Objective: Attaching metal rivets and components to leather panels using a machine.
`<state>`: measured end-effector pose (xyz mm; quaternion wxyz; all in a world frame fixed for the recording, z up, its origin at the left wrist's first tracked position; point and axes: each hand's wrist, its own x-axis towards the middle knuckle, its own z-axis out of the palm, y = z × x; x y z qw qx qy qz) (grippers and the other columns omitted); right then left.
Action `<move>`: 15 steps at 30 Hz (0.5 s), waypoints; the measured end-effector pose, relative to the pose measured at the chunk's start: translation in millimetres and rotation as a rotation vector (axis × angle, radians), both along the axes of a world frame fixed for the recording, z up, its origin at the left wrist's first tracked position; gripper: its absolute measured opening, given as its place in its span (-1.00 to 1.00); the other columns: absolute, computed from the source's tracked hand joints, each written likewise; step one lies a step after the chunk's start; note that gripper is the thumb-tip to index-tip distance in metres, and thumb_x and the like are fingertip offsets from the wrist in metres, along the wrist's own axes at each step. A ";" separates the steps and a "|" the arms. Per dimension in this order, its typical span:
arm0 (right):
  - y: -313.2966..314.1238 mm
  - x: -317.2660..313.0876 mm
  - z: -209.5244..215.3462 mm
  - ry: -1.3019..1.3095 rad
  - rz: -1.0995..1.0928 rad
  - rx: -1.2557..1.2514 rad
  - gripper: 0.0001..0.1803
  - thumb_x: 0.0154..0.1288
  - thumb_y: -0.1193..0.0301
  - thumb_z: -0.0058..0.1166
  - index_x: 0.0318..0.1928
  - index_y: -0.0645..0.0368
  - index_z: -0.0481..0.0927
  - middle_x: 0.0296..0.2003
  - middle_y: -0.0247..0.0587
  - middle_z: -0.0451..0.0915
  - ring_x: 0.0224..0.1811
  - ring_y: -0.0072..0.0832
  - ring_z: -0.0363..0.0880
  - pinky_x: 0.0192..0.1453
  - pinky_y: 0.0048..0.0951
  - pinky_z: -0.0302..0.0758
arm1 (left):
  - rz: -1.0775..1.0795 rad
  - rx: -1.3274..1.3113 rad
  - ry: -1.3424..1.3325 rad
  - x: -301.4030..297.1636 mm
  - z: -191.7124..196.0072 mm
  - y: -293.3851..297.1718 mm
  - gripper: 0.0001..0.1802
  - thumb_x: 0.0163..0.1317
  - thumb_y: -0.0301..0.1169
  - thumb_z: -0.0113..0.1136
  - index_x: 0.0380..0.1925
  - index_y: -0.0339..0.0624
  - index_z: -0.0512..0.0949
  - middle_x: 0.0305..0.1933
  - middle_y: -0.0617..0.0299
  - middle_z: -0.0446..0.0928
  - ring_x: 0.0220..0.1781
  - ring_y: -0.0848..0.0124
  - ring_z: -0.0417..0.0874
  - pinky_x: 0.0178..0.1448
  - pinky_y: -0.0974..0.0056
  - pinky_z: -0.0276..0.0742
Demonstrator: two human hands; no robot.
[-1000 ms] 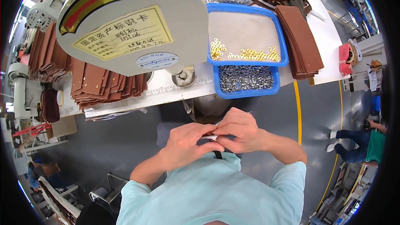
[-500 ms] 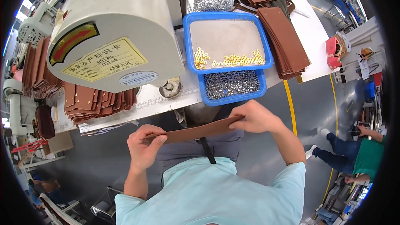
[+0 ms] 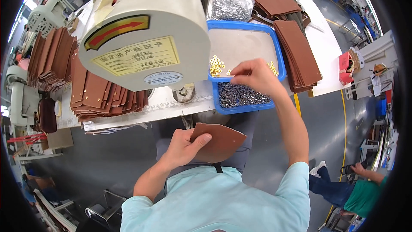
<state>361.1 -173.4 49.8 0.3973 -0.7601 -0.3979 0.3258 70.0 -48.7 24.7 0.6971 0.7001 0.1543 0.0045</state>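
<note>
The brown panel (image 3: 223, 141) is held in the air over the person's lap, in front of the near edge of the worktable (image 3: 330, 73), and nothing else supports it. The left hand (image 3: 184, 146) grasps it at its left side, with the thumb on top. The panel is tilted, and its far edge slopes slightly down to the right; because of this angle I cannot surely tell its long axis.

From the panel, the gold-coloured rings (image 3: 217, 66) lie ahead, beyond the table's near edge, along the near side of the upper blue tray (image 3: 281, 60). The right hand (image 3: 256, 77) is much nearer to them: it is above this near rim, between the rings at the near left corner and those at the near right corner. Its fingers are bent and point to the left; whether they pinch a ring, I cannot tell. The lower blue tray (image 3: 240, 111), with dark shiny pieces (image 3: 244, 96), sits just nearer to the table's edge.

Farther left, the pale machine (image 3: 171, 17) bears a yellow handwritten card (image 3: 137, 56), a red-arrow sticker (image 3: 118, 32) and an oval printed label (image 3: 163, 77).
</note>
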 end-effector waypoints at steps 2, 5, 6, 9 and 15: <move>13.4 17.5 -8.8 -0.282 -0.037 -0.103 -0.75 0.17 0.52 0.42 -0.11 0.26 0.81 -0.28 -0.10 0.81 -0.26 -0.44 0.78 -0.10 -0.38 0.67 | 0.059 -0.098 -0.002 -1.4 -11.7 3.9 -0.68 0.51 -0.27 0.26 0.05 -0.30 0.70 -0.25 0.30 0.75 -0.24 0.62 0.59 -0.11 0.38 0.59; 29.5 25.1 -22.0 -0.303 0.017 -0.069 -0.78 0.09 0.55 0.40 -0.19 0.29 0.81 -0.28 -0.02 0.80 -0.29 -0.31 0.79 -0.11 -0.34 0.67 | 0.184 -0.163 0.027 5.1 -11.5 2.0 -0.71 0.49 -0.33 0.29 0.03 -0.34 0.70 -0.20 0.28 0.76 -0.21 0.63 0.63 -0.10 0.39 0.61; 33.9 26.7 -23.7 -0.404 0.086 -0.080 -0.79 0.08 0.54 0.38 -0.22 0.30 0.81 -0.31 0.02 0.79 -0.30 -0.25 0.78 -0.11 -0.30 0.67 | 0.201 -0.161 0.034 7.3 -12.6 1.5 -0.71 0.49 -0.33 0.29 0.03 -0.34 0.70 -0.20 0.28 0.76 -0.21 0.63 0.63 -0.10 0.39 0.61; 40.4 28.3 -26.2 -0.546 0.176 -0.091 -0.85 0.07 0.53 0.32 -0.30 0.28 0.80 -0.38 0.08 0.75 -0.31 -0.10 0.76 -0.09 -0.19 0.67 | 0.371 -0.235 -0.005 14.4 -13.5 1.3 -0.74 0.46 -0.39 0.31 0.01 -0.37 0.69 -0.16 0.23 0.76 -0.18 0.60 0.68 -0.07 0.41 0.65; 44.9 19.9 -28.8 -0.947 0.149 -0.242 -0.84 0.11 0.44 0.18 -0.47 0.27 0.74 -0.45 0.10 0.71 -0.33 0.03 0.73 -0.10 -0.07 0.66 | 0.346 -0.254 -0.058 12.3 -28.8 4.3 -0.69 0.53 -0.39 0.21 0.09 -0.42 0.66 -0.13 0.22 0.75 -0.14 0.61 0.68 -0.05 0.43 0.62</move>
